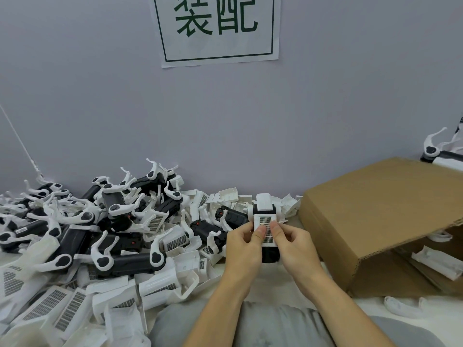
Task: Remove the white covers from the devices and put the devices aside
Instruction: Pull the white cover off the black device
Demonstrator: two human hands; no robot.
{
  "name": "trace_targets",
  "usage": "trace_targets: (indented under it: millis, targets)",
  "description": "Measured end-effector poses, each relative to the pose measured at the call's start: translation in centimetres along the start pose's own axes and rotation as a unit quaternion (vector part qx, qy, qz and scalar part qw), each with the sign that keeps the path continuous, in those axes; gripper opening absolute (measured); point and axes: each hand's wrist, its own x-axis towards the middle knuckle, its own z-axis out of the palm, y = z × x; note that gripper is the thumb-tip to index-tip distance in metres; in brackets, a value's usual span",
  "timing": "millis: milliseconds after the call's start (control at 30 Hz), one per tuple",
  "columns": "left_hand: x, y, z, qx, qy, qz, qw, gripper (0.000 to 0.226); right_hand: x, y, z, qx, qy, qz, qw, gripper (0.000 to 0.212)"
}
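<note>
A black device (269,254) with a white cover (266,229) is gripped by both hands (244,249) (297,244) before a lavender wall (325,108); a cardboard box (375,216) is seen rightward.

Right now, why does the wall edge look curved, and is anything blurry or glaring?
Head view: the wide-angle lens bows the wall's base line; lighting is soft and even, no glare; the hands and white cover look slightly soft, the pile of devices fairly clear.
</note>
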Motion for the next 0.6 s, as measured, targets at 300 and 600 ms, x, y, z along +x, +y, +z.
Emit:
trace_targets:
  millis: [300,600]
  targets:
    - [0.1,0.6,0.1,-0.151,-0.004,-0.086,0.985,0.036,-0.1,0.3,0.2,-0.188,0.049,-0.098,0.976,0.036]
    - [0.4,0.8,-0.4,-0.242,-0.010,-0.118,0.963,0.022,-0.3,-0.2,-0.4,-0.157,0.051,-0.133,0.977,0.040]
